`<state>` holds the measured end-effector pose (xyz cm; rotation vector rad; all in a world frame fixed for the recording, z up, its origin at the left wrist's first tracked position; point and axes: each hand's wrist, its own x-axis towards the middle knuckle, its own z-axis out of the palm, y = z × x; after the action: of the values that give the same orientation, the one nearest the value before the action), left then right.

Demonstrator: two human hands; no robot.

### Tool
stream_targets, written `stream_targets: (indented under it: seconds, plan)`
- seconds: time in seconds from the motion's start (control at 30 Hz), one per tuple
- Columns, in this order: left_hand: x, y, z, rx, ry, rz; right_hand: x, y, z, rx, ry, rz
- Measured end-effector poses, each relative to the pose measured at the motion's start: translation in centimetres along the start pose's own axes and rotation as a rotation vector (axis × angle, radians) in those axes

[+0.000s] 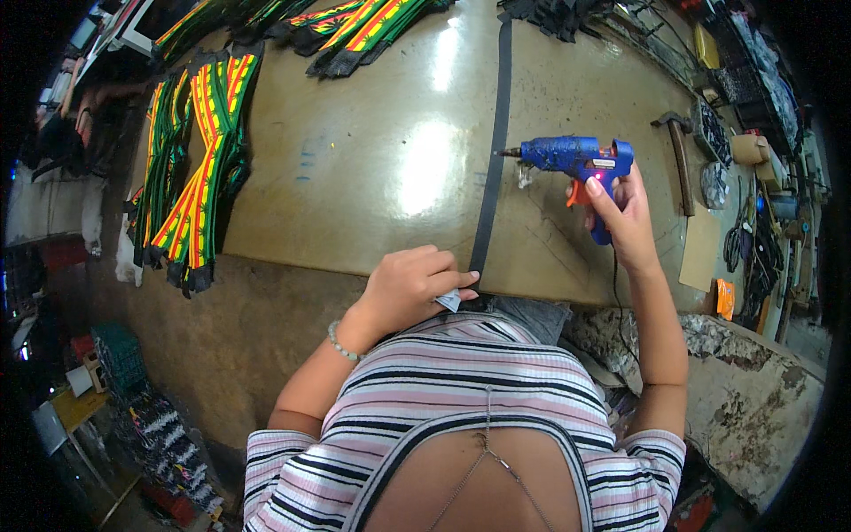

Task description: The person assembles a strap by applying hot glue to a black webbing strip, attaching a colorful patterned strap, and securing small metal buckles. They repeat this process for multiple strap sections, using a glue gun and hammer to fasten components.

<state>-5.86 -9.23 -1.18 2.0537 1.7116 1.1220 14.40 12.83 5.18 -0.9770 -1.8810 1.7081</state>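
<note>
My right hand [628, 217] is wrapped round the handle of a blue hot glue gun [567, 155] with an orange trigger and a small lit light. The gun's dark nozzle points left, over or beside a long black strap [496, 160] that runs from the table's near edge to its far side. At the strap's near end, my left hand [417, 284] is closed, with the thumb by the strap. A small pale folded piece [450, 301] shows under its fingers; whether it is paper or cloth I cannot tell.
Bundles of striped green, yellow and red straps [199, 160] lie on the table [355, 195] at the left, more at the far side. A hammer [681, 160], cardboard piece [700, 248] and orange packet [726, 300] are at right. The gun's cord [618, 301] hangs over the near edge.
</note>
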Motion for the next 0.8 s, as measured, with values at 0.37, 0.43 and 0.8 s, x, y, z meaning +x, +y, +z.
stream_targets:
  seconds: [0.37,0.43,0.8]
  plan:
    - [0.0,0.2,-0.2,-0.004,-0.020,-0.016,0.5,1.3,0.2,-0.646,-0.031,-0.190]
    - [0.0,0.1,-0.1,-0.014,-0.006,-0.018,0.7,1.2,0.3,-0.636,-0.037,-0.184]
    - [0.0,0.1,0.0,-0.023,-0.008,-0.022,1.2,0.4,-0.3,-0.680,-0.086,-0.222]
